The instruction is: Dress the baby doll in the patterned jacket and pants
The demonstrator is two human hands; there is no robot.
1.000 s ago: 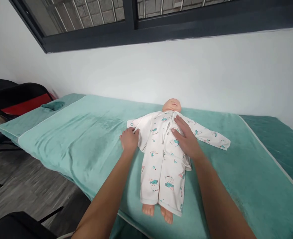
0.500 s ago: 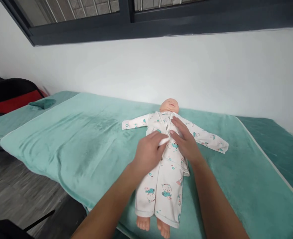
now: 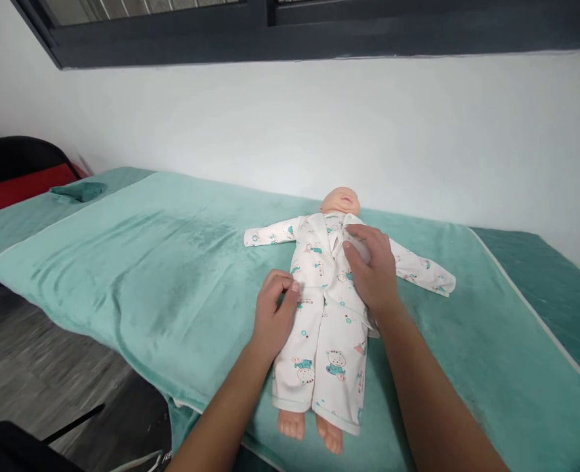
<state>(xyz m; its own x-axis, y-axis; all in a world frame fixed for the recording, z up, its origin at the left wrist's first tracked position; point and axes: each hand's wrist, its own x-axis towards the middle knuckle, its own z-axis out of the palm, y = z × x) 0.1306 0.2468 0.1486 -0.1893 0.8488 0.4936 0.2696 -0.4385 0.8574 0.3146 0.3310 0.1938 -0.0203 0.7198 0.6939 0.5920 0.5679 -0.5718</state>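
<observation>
A baby doll [image 3: 340, 199] lies on its back with its bare feet towards me. It wears a white printed baby shirt [image 3: 314, 262] with long sleeves spread out, and matching pants [image 3: 336, 367]. At the shirt's lower left edge, by the waist, my left hand [image 3: 275, 311] has thumb and forefinger closed on the cloth. Over the chest on the right, my right hand [image 3: 374, 265] curls around the shirt's front flap, with white cloth showing between thumb and fingers. The shirt's two front panels cross at the middle.
A green plush cover [image 3: 137, 262] spreads over the bed under the doll. Behind it stand a white wall [image 3: 270, 131] and a dark window frame [image 3: 196, 42]. A black and red chair [image 3: 21, 177] is at the far left.
My left hand has moved from the chest down and left to the shirt's side, leaving the front panel flat. My right hand stays at the chest, its fingers more curled. The view has shifted slightly.
</observation>
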